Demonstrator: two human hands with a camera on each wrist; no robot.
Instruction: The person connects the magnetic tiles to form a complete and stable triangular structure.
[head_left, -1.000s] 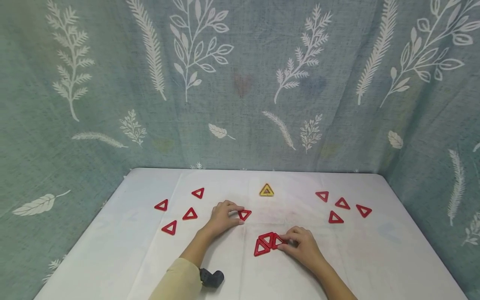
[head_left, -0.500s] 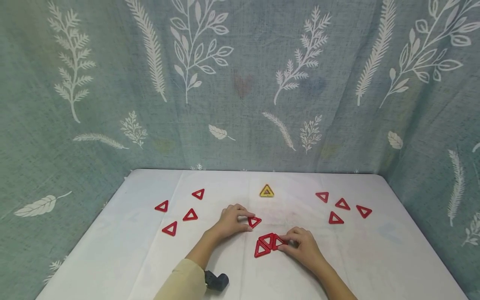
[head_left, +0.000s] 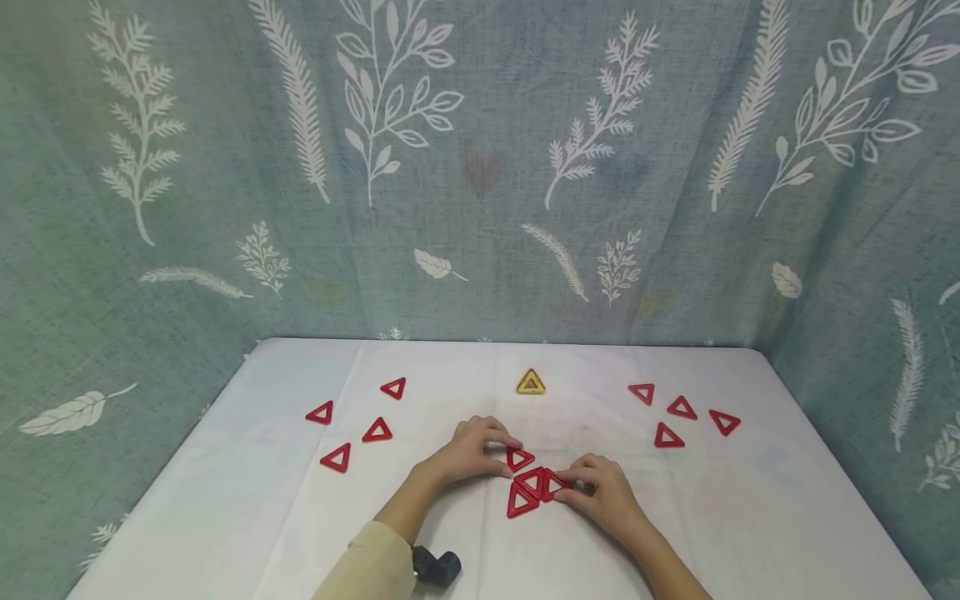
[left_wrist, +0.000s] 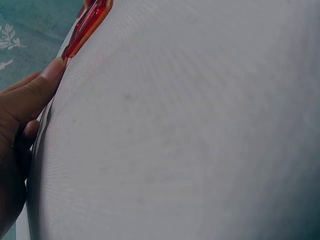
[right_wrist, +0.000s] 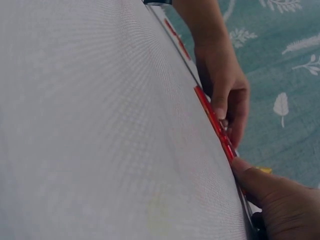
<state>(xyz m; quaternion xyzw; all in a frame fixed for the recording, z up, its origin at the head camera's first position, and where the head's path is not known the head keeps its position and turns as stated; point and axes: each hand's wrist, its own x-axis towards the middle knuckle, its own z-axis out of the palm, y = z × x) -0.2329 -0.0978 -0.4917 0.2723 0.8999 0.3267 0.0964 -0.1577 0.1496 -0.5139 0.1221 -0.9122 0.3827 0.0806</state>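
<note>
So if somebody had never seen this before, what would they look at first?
Probably the red triangles bunched on the white table between the left hand and the right hand, with each hand pinching one. Next might be the yellow triangle, the only one that colour, near the middle of the table's far edge. Behind it all hangs a blue-green cloth with big white leaves.
</note>
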